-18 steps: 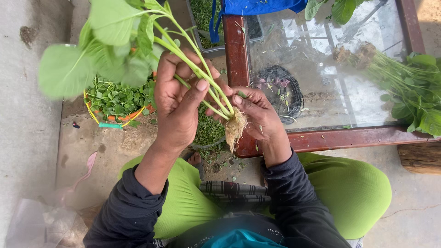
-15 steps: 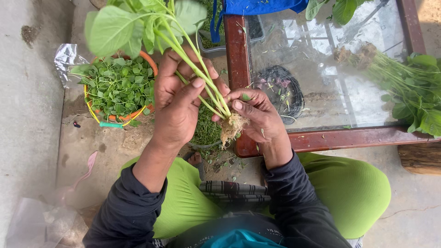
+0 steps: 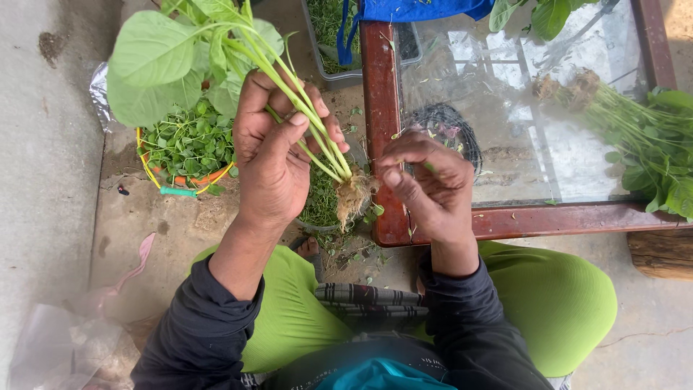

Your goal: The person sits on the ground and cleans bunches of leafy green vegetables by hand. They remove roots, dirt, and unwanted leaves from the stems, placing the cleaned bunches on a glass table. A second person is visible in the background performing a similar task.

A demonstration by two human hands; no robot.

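Green leafy bunch (image 3: 216, 65): left hand (image 3: 271, 155) grip pinching stems; right hand (image 3: 426, 184) grip curling half-closed beside roots (image 3: 351, 196), not touching.

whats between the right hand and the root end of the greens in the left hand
In the head view, nothing bridges them: the right hand sits apart from the root clump of the leafy bunch. Behind that gap shows the table's red-brown wooden frame.

Left hand (image 3: 271, 155): raised, fingers curling closed in a grip, dark sleeve at forearm. Right hand (image 3: 426, 184): hovering beside it, fingertips pinching together.
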